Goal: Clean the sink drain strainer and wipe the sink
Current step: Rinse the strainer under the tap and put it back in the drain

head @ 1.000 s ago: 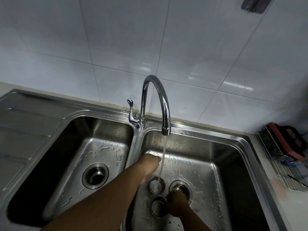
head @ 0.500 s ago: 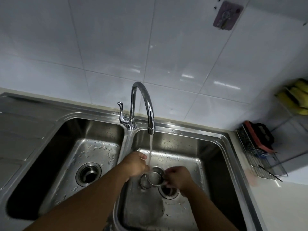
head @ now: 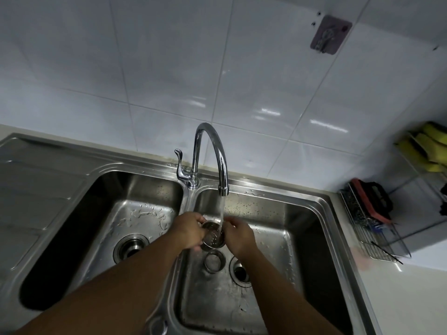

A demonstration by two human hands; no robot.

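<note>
Both hands are over the right basin (head: 307, 228) of a steel double sink. Left hand (head: 191, 229) and right hand (head: 238, 234) hold a perforated metal strainer (head: 214, 238) between them — fingers of each curled round its rim, left hand on the left side, right hand on the right. The strainer is lifted clear of the basin floor, and its holed inside shows from above. Water (head: 220, 211) runs from the tap (head: 212, 151) straight into the strainer.

Below the hands, on the basin floor, a second metal cup (head: 214, 260) lies just beside the open drain hole (head: 240, 270); the right forearm covers part of that hole. Left basin (head: 145, 221) has water drops on its floor and its own drain (head: 131, 247). The tap lever (head: 180, 165) stands left of the spout's base.

On the counter at right — a wire rack (head: 377, 238) holding a black-and-red brush (head: 373, 199). Yellow cloths (head: 428, 146) sit further right. A small hook plate (head: 330, 35) is stuck to the white wall tiles
</note>
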